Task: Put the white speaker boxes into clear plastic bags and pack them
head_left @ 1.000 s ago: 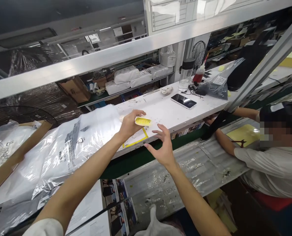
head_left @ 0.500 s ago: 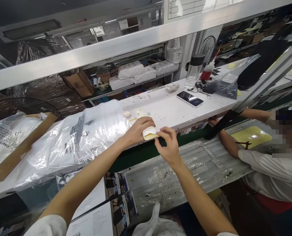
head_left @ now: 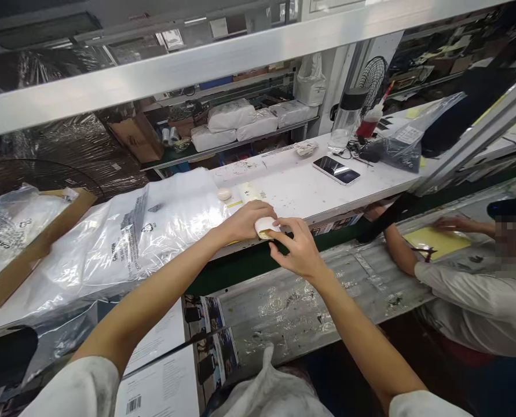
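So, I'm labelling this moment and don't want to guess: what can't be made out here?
- Inside of the white piece: head view, mostly hidden by the left hand and the right hand's fingers.
- Small print on the white box: head view, too small; its near end is cut off by the bottom edge.
- Contents of the dark bag: head view, obscured by creased, shiny plastic.

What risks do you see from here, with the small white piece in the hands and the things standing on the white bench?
The left hand holds the white piece near the front edge of the white bench, so a slip might drop it off that edge.

The right hand's fingers are at its open end and might bend it.

The bottle of red liquid stands close to cables; a knock might wet them.
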Demonstrator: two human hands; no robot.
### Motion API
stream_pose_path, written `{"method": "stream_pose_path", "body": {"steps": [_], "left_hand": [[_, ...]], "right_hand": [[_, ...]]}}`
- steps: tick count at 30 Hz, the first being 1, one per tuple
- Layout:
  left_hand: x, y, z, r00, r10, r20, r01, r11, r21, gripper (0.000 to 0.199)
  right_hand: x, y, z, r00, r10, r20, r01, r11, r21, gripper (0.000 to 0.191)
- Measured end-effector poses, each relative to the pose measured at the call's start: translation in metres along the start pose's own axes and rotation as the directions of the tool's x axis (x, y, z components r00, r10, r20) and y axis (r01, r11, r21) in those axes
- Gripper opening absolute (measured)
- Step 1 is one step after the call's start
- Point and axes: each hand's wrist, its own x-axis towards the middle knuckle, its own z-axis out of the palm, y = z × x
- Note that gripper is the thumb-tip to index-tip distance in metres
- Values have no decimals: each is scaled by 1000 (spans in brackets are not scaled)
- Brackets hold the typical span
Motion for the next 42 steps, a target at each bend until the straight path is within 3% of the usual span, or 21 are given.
{"method": "stream_pose_path", "body": {"steps": [7, 11, 18, 24, 28, 31, 33, 35, 37, 39, 42], "left_hand": [[1, 2, -1, 1000, -5, -17, 4, 1000, -22, 25], [3, 3, 0, 1000, -17, -11, 17, 1000, -16, 23], [2, 2, 0, 998, -42, -37, 42, 999, -8, 28], [2, -10, 8, 996, -33, -79, 35, 999, 30, 32], [5, -20, 13, 995, -62, -81, 67, 996, 60, 27], [3, -16, 8, 998, -54, 32, 52, 995, 84, 28], [0, -6, -1, 980, -80, 182, 64, 994, 93, 46], [-1, 4, -12, 931, -134, 338, 120, 991, 62, 67], [-1, 13, -19, 879, -196, 436, 213, 977, 9, 67], [-1, 18, -19, 865, -251, 434, 287, 958, -17, 56], [-3, 19, -10, 906, -265, 329, 283, 959, -7, 52]], "right_hand": [[10, 1, -1, 992, 122, -21, -120, 989, 85, 14], [12, -3, 2, 972, 227, -69, -225, 974, 34, 9], [13, -1, -1, 997, -68, 28, 72, 976, -205, 14], [9, -3, 4, 988, -126, -91, 101, 966, -239, 18], [-5, -5, 8, 978, -102, -183, 60, 973, -223, 22], [-13, -3, 13, 984, -31, -173, -7, 976, -216, 19], [-17, 0, 17, 989, 11, -149, -42, 977, -210, 17], [-20, 4, 22, 993, 12, -115, -35, 979, -198, 16], [-23, 7, 26, 996, 0, -89, -17, 983, -183, 16], [-28, 10, 29, 994, 10, -107, -29, 984, -175, 13], [-41, 9, 33, 988, 56, -145, -79, 984, -160, 13]]}}
